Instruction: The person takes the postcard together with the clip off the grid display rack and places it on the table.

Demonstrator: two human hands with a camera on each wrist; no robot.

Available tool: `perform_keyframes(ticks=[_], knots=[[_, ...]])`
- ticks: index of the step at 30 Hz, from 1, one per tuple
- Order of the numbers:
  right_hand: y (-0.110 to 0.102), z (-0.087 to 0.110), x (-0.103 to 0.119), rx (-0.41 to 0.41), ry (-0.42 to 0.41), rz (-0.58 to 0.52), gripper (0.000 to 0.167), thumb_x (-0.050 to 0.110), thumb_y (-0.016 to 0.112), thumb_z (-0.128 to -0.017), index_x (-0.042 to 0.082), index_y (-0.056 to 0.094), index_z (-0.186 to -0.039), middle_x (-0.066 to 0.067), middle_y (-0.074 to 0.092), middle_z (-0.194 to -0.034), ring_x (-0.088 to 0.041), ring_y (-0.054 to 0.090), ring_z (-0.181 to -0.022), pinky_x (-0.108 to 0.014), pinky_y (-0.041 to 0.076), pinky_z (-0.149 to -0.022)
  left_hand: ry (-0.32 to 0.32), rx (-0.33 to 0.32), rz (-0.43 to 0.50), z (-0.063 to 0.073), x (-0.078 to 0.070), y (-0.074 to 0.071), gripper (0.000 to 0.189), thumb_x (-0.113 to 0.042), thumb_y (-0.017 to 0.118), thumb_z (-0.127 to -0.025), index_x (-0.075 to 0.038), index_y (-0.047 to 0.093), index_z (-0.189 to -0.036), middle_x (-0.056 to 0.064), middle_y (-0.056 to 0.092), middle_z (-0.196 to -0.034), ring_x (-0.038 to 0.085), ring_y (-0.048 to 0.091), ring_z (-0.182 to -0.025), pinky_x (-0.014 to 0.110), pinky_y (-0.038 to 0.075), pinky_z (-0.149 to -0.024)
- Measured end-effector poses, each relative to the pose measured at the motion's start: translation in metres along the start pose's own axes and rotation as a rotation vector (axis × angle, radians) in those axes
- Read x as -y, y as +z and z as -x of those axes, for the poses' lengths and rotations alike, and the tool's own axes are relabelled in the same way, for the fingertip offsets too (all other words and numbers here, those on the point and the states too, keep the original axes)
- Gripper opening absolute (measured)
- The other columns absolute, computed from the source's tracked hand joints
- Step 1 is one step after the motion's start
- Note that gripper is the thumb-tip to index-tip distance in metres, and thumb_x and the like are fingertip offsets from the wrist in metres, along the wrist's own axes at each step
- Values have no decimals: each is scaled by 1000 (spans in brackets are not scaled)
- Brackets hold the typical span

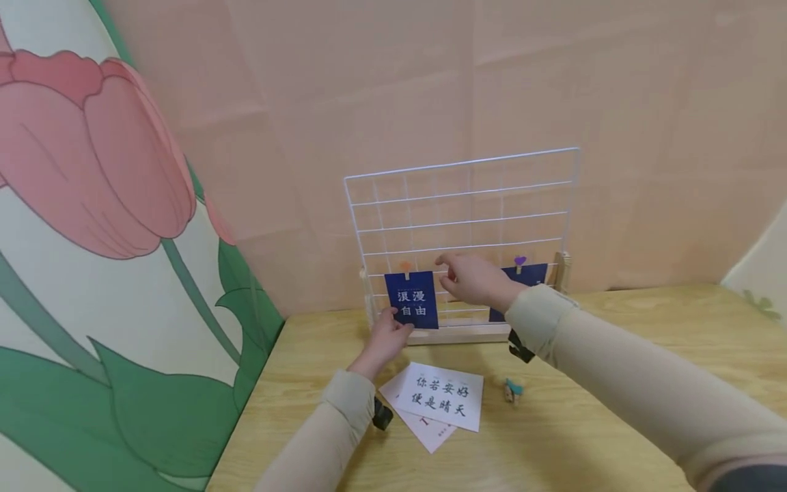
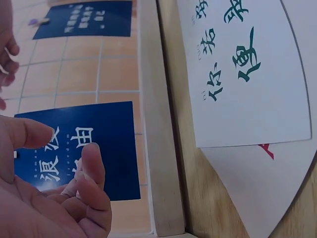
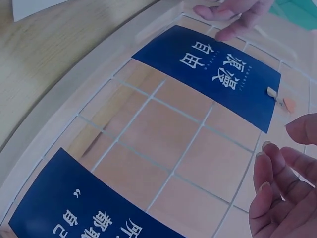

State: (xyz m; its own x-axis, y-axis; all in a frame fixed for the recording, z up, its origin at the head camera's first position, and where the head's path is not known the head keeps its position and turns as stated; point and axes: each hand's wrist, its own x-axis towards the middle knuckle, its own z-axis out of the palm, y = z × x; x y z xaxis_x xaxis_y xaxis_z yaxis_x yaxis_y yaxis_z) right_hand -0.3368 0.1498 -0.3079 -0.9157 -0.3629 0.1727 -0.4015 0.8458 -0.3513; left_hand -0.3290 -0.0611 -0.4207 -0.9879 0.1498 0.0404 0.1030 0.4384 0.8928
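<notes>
A white wire grid [image 1: 461,163] stands upright in a wooden base [image 1: 473,334]. A dark blue card with white characters [image 1: 421,298] hangs at its lower left from a small clip with an orange top [image 1: 406,266]. My left hand [image 1: 385,342] is at that card's lower left, fingers loosely bent in front of it; whether they touch it I cannot tell. My right hand [image 1: 476,279], fingers loosely curled and holding nothing, hovers right of the card. Behind that hand, another blue card [image 1: 536,274] hangs from a clip with a purple heart [image 1: 520,261], partly hidden by the arm.
A white card with dark characters [image 1: 440,398] overlaps a pinkish card [image 1: 430,437] on the wooden table [image 1: 590,437]. Small clips, one with a blue top [image 1: 513,388], lie to their right. A pink backdrop [image 1: 399,82] is behind the grid; a tulip-printed wall [image 1: 92,178] stands left.
</notes>
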Motion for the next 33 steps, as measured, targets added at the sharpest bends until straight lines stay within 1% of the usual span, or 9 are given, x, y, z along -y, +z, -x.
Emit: perform_keyframes(ticks=[2, 7, 12, 15, 19, 21, 24, 30, 33], knots=[[1, -2, 0, -2, -7, 2, 45, 17, 62, -103, 0, 54, -144, -7, 64, -90, -18, 59, -67, -31, 51, -59, -16, -4, 15, -2, 0, 1, 58, -15, 60, -104, 9, 34, -151, 9, 59, -89, 19, 58, -72, 31, 48, -63], [1, -5, -1, -4, -30, 17, 47, 16, 62, -103, -2, 52, -146, -7, 64, -88, -16, 59, -64, -32, 51, -58, 4, -30, 74, -6, -1, 3, 60, -15, 58, -104, 8, 31, -153, 9, 58, -88, 17, 56, -69, 29, 47, -62], [2, -8, 2, 9, -29, 3, 50, 14, 62, -102, -2, 50, -148, -9, 65, -90, -16, 60, -64, -32, 51, -59, 19, -34, 66, -7, -6, 5, 61, -16, 59, -104, 9, 31, -153, 11, 61, -94, 19, 59, -72, 32, 50, -65], [3, -10, 4, 21, -32, 1, 52, 14, 63, -101, -2, 49, -148, -9, 65, -92, -17, 60, -68, -32, 52, -61, 8, -51, 74, -5, -7, 6, 65, -15, 60, -103, 8, 27, -155, 11, 61, -94, 20, 60, -72, 32, 51, -66], [5, -12, 9, 28, -36, 17, 53, 15, 65, -100, -2, 50, -148, -9, 66, -94, -20, 61, -75, -36, 55, -69, -9, -96, 109, -4, -6, 7, 71, -13, 61, -102, 6, 21, -158, 10, 61, -89, 18, 58, -68, 30, 48, -62], [6, -13, 11, 29, -36, 27, 52, 15, 66, -100, -1, 50, -148, -10, 67, -97, -21, 63, -79, -37, 56, -72, -13, -110, 129, -4, -5, 7, 72, -12, 60, -102, 5, 20, -159, 10, 60, -89, 18, 57, -67, 29, 47, -61], [9, -15, 13, 37, -30, 36, 52, 17, 66, -100, 1, 51, -148, -11, 67, -100, -22, 63, -82, -36, 56, -72, -19, -118, 152, -6, -4, 7, 71, -13, 59, -103, 4, 21, -159, 10, 60, -90, 17, 57, -67, 28, 47, -60], [14, -21, 14, 65, -32, 28, 52, 18, 65, -101, 1, 51, -148, -6, 63, -87, -19, 59, -72, -32, 51, -63, -18, -121, 155, -8, -5, 5, 63, -14, 58, -105, 3, 27, -157, 11, 59, -96, 17, 56, -68, 28, 46, -61], [15, -22, 14, 62, -36, 37, 52, 19, 65, -101, -1, 51, -147, -5, 62, -85, -19, 58, -72, -32, 51, -63, -14, -122, 156, -9, -6, 4, 61, -14, 57, -105, 2, 29, -156, 11, 59, -98, 17, 57, -69, 28, 47, -61]])
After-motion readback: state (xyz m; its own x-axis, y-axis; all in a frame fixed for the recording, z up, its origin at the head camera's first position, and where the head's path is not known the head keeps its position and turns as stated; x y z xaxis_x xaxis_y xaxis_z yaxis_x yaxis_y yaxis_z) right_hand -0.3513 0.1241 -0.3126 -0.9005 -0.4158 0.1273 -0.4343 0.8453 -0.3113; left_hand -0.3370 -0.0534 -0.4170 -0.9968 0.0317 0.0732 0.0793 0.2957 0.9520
